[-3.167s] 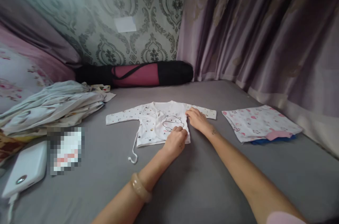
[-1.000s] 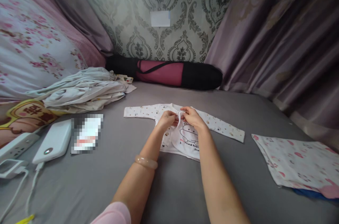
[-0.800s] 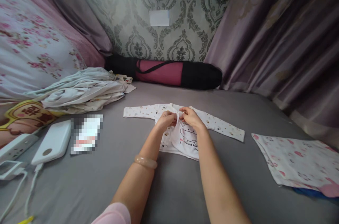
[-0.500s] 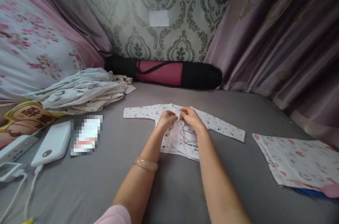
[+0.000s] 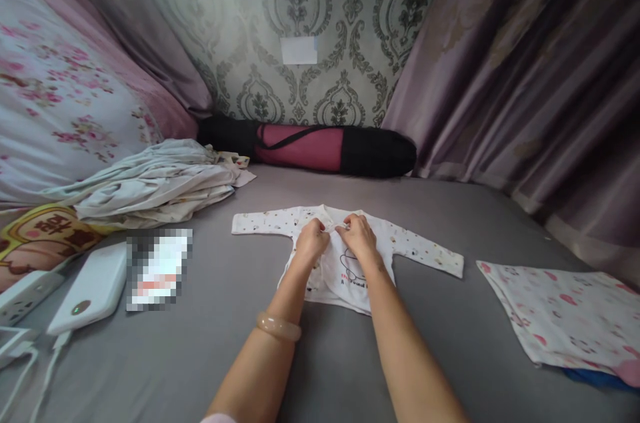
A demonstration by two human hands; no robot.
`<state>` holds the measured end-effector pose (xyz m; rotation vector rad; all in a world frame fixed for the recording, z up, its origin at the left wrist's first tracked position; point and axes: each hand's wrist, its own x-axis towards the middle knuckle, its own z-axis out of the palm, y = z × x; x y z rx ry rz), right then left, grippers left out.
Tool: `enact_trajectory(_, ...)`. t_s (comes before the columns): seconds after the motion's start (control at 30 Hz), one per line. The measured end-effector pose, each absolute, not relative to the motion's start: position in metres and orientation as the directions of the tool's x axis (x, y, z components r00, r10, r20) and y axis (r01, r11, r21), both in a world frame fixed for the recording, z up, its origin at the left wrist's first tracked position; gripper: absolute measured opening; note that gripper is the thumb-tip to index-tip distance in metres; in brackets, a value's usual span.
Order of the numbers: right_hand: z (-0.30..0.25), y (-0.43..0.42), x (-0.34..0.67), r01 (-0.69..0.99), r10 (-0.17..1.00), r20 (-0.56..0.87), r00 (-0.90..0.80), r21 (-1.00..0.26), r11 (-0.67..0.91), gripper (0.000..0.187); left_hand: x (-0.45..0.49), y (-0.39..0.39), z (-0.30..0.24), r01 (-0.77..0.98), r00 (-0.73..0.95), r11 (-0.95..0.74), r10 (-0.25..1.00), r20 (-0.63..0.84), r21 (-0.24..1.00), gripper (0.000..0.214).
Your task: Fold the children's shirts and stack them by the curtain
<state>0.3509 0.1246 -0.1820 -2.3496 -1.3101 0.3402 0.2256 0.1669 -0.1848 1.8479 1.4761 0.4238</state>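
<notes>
A small white baby shirt (image 5: 400,241) with coloured dots and a cartoon print lies flat on the grey bed sheet (image 5: 350,356), sleeves spread to both sides. Both my hands rest on its chest near the collar, almost touching each other. My left hand (image 5: 311,240), with a pale bangle on its wrist, has its fingers curled in a pinch on the shirt's thin tie string. My right hand (image 5: 357,236) pinches the same string from the right side. The string itself is mostly hidden by my fingers.
Folded patterned cloths (image 5: 560,309) lie at the right. A heap of pale bedding (image 5: 150,183) sits at the left, with a white power bank (image 5: 90,289) and power strip (image 5: 25,286) near it. A rolled black-and-maroon bag (image 5: 320,146) lies against the wall; curtains hang at right.
My hands left the shirt's lower front edge and came together at its chest, pinching the tie string. In the last second they have shifted only slightly; the view tilted a little.
</notes>
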Motion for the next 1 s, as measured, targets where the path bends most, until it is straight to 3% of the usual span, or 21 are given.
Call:
enact_trajectory(0.3,-0.182,0.124,0.353,0.792,0.936,0.054,0.348,-0.551,-0.263,0.028,0.224,0.169,-0.185,0.665,0.460,-0.269,0.882,-0.099,0.697,0.021)
enact_trajectory(0.47,-0.177,0.118,0.368,0.709,0.785,0.061,0.617,-0.477,-0.520,0.031,0.225,0.167,-0.185,0.684,0.401,-0.193,0.905,-0.142,0.704,0.022)
enact_trajectory(0.57,-0.179,0.113,0.377,0.706,0.767,-0.004,0.642,-0.388,-0.593,0.034,0.226,0.165,-0.181,0.757,0.376,-0.212,0.915,-0.146,0.619,0.015)
enact_trajectory(0.73,-0.179,0.108,0.389,0.751,0.814,-0.054,0.578,-0.356,-0.556,0.034,0.225,0.159,-0.172,0.828,0.351,-0.238,0.926,-0.139,0.508,0.021)
enact_trajectory(0.9,-0.161,0.121,0.384,0.779,0.862,0.027,0.506,-0.445,-0.443,0.029,0.223,0.157,-0.165,0.815,0.385,-0.250,0.908,-0.166,0.523,0.018)
enact_trajectory(1.0,-0.156,0.142,0.368,0.822,0.919,-0.004,0.395,-0.446,-0.355,0.027,0.224,0.158,-0.165,0.800,0.393,-0.238,0.902,-0.181,0.550,0.018)
